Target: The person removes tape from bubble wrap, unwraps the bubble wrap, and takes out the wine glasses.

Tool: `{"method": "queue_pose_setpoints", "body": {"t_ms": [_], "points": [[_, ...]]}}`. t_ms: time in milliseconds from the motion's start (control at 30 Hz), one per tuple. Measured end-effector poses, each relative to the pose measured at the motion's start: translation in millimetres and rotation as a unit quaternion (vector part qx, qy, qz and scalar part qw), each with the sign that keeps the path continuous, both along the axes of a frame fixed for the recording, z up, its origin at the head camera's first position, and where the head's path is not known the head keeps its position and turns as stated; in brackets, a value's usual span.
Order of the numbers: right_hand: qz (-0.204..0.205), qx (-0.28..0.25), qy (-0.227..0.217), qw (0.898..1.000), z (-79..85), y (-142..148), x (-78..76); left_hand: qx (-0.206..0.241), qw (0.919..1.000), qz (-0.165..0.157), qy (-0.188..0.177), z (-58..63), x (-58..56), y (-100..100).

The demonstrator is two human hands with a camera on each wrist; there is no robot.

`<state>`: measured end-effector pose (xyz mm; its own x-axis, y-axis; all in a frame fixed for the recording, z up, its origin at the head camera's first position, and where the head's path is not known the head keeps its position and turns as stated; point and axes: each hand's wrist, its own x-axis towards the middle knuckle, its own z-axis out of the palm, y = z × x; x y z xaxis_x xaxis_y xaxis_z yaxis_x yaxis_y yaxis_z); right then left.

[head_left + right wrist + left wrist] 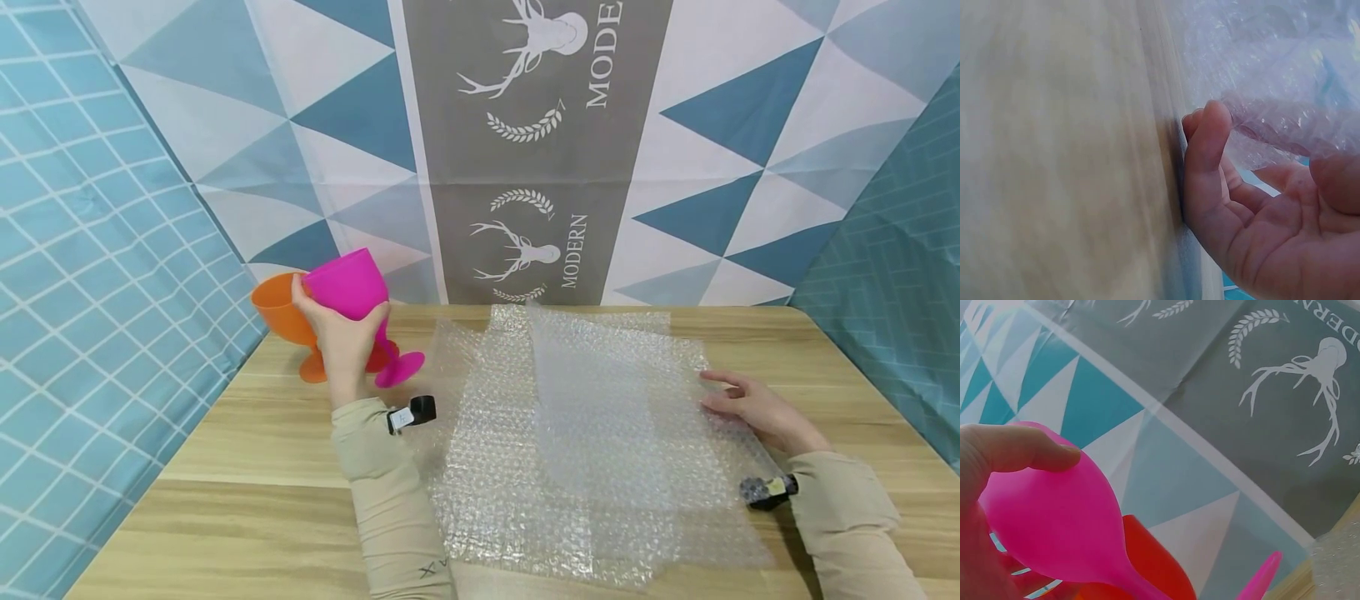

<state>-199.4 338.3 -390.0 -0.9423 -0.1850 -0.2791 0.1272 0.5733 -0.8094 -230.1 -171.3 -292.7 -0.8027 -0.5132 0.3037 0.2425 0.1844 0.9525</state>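
My left hand (pixel 341 342) grips the bowl of a magenta plastic goblet (pixel 351 286), fingers and thumb around it. The goblet tilts, its foot toward the right. In the left wrist view the thumb lies across the magenta goblet's bowl (pixel 1066 506). An orange goblet (pixel 283 312) stands just left of this hand. Part of a red foot (pixel 384 357) shows behind the magenta stem; the rest is hidden. At the right, my right hand (pixel 761 410) holds the edge of a bubble wrap sheet (pixel 615 408) between thumb and curled fingers; in the right wrist view, bubble wrap (pixel 1285 69) passes among the fingers.
More bubble wrap sheets (pixel 510 500) overlap beneath the top one, across the middle of the wooden table (pixel 225 517). A patterned cloth backdrop (pixel 360 117) rises behind the table. Blue cloths hang at the left (pixel 90 250) and right (pixel 900 275).
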Motion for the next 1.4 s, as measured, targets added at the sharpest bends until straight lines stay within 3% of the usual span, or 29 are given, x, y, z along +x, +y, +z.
{"method": "queue_pose_setpoints", "body": {"t_ms": [133, 333, 567, 933, 1167, 1400], "points": [[-0.001, 0.001, -0.003, 1.0, 0.8, -1, 0.0, 0.014, 0.9997, -0.005, 0.021, 1.1, 2.1, -4], [-0.001, 0.002, -0.005, 1.0, 2.8, -1, 0.3, 0.023, 0.9997, 0.004, 0.008, 3.5, 7.9, -9], [0.001, 0.009, 0.004, 1.0, 3.9, -1, 0.3, -0.037, 0.9974, 0.048, -0.04, 2.3, 16.2, -21], [0.004, -0.002, 0.014, 1.0, 0.9, 3, -0.8, -0.048, 0.9957, 0.077, -0.021, -1.1, 19.2, -27], [0.009, -0.005, 0.021, 1.0, -0.9, 4, -1.9, -0.068, 0.9917, 0.104, -0.031, -5.2, 17.0, -30], [0.011, -0.004, 0.02, 1.0, 0.2, 4, -0.2, -0.069, 0.9913, 0.107, -0.033, -9.7, 18.1, -37]]}}
